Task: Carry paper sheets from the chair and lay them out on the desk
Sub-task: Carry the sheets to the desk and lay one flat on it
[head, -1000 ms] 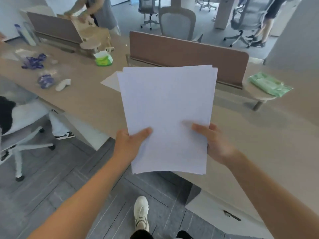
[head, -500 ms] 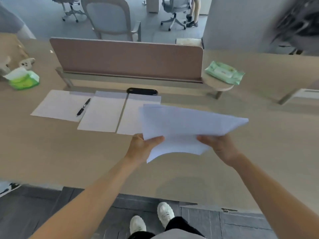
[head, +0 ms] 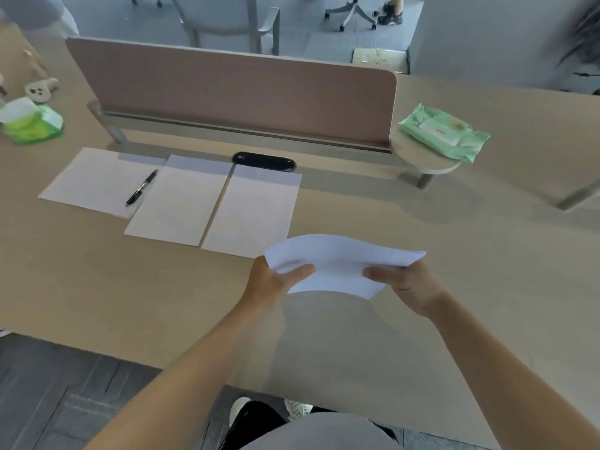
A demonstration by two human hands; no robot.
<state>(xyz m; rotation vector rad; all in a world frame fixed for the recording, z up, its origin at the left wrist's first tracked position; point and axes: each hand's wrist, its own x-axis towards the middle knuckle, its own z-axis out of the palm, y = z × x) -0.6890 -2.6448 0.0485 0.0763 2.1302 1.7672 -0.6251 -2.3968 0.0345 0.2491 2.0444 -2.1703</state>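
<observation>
Closest to me, below the counter's edge, two white shoes [head: 238,414] show on the dark floor. Over the near part of the counter [head: 130,287] I have both hands up. My left hand [head: 276,280] pinches the left edge of one thin stack of paper sheets [head: 337,264], thumb on top, and my right hand [head: 409,284] pinches the right edge the same way. The stack bows upward and is held off the counter; I cannot count its sheets. Its left corner shows in front of the near right corner of the laid-out row.

Farther on, three single sheets lie flat side by side: left sheet [head: 97,180], middle sheet [head: 181,203], right sheet [head: 253,212]. One black pen [head: 142,187] lies on the left sheet. Behind them sits one black oval port [head: 263,161], then one brown divider panel [head: 233,92]. I count two green packs: one [head: 31,123] at far left, one [head: 444,131] on a small round shelf [head: 422,154] at the panel's right end.
</observation>
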